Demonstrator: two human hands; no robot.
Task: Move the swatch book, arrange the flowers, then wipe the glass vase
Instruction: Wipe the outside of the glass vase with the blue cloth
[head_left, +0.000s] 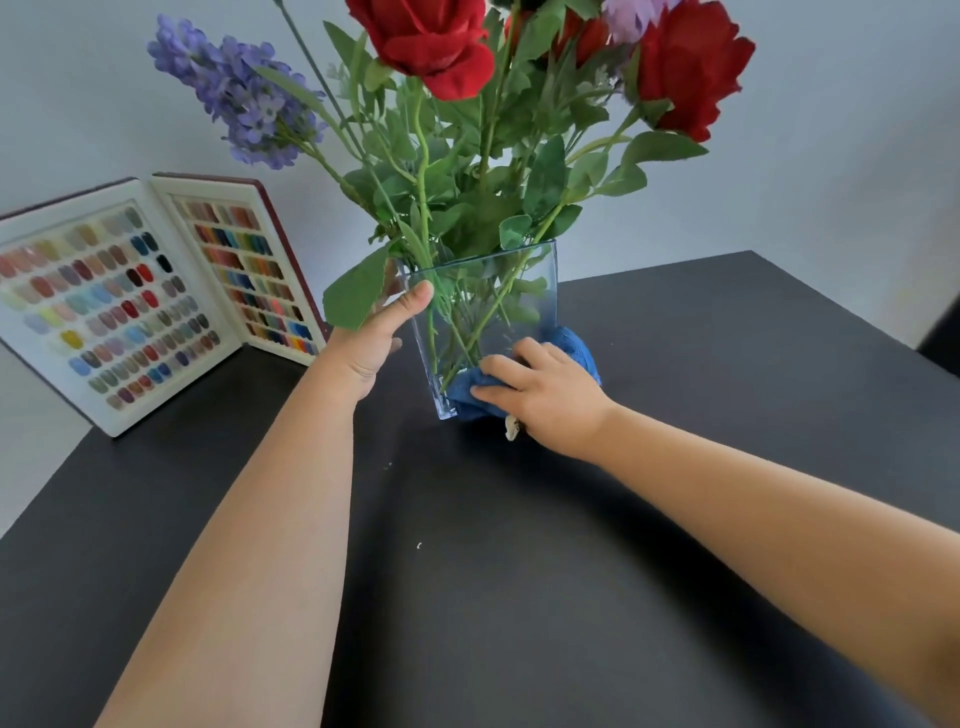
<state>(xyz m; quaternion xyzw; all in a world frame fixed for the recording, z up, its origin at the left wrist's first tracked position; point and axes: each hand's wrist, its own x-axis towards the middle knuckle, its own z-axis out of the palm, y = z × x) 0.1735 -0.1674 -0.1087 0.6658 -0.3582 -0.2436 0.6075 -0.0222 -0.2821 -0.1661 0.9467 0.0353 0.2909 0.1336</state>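
Observation:
A square glass vase stands on the black table, holding red roses, a purple lavender spray and green leafy stems. My left hand grips the vase's left upper edge, thumb on the front rim. My right hand presses a blue cloth against the lower front of the glass. The open swatch book, full of coloured nail samples, leans against the wall at the table's back left.
A grey wall rises behind the table. The table's right edge runs diagonally at the far right, with a dark object beyond it. A small white tag hangs from the cloth.

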